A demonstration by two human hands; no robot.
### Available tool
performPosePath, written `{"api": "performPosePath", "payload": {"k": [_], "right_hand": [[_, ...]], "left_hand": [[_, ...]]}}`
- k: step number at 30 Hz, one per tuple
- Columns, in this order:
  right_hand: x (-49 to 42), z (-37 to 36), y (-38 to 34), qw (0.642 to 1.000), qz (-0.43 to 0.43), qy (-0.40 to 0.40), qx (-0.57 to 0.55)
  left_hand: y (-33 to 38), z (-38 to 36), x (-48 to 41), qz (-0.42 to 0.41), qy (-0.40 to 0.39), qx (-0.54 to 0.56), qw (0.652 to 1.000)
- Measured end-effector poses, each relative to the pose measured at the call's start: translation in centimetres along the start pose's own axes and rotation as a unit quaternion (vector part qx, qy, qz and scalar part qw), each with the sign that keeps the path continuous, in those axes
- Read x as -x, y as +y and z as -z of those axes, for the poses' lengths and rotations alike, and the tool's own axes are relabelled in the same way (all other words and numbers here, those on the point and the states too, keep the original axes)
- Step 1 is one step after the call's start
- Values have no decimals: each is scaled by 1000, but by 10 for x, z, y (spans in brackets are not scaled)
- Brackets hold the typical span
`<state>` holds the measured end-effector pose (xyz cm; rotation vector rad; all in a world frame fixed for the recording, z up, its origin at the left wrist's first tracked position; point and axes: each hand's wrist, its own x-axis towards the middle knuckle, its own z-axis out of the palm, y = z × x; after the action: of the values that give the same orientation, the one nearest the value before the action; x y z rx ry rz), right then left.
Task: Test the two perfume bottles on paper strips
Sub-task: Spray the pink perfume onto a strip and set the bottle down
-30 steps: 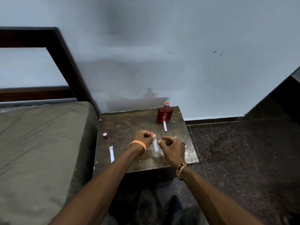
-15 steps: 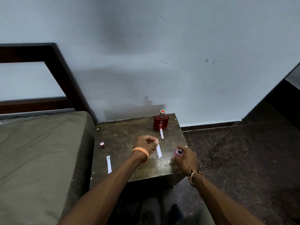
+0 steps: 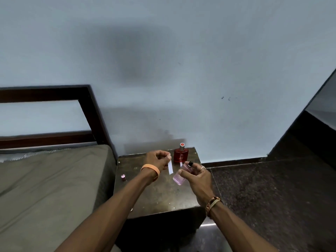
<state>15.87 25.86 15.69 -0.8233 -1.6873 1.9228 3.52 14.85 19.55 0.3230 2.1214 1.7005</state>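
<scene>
My left hand (image 3: 157,160) pinches a white paper strip (image 3: 170,168) by its top end, so it hangs above the small dark table (image 3: 160,193). My right hand (image 3: 197,176) grips a pink perfume bottle (image 3: 180,175), tilted, with its black nozzle pointing toward the strip. A red perfume bottle (image 3: 180,154) with a silver cap stands upright at the table's back edge. Another paper strip (image 3: 181,163) lies just in front of it, mostly hidden by my right hand and the pink bottle.
A small pink cap (image 3: 123,177) stands on the table's left side. A bed with an olive mattress (image 3: 51,182) and dark headboard borders the table on the left. Dark speckled floor (image 3: 272,197) lies to the right, a pale wall behind.
My right hand has lifted the pink bottle from the table's right edge up to the strip. My left hand rose with the strip. The camera tilted upward.
</scene>
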Motion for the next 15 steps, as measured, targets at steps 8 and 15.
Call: {"api": "performPosePath", "payload": {"k": [8,15], "right_hand": [[51,-16,-92,982,49,-85,-161],[95,-19,-149,975,85,-155,-137]], "left_hand": [[91,36,40,-49,45,49,997],[140,63,76,-74,43,76,993]]}}
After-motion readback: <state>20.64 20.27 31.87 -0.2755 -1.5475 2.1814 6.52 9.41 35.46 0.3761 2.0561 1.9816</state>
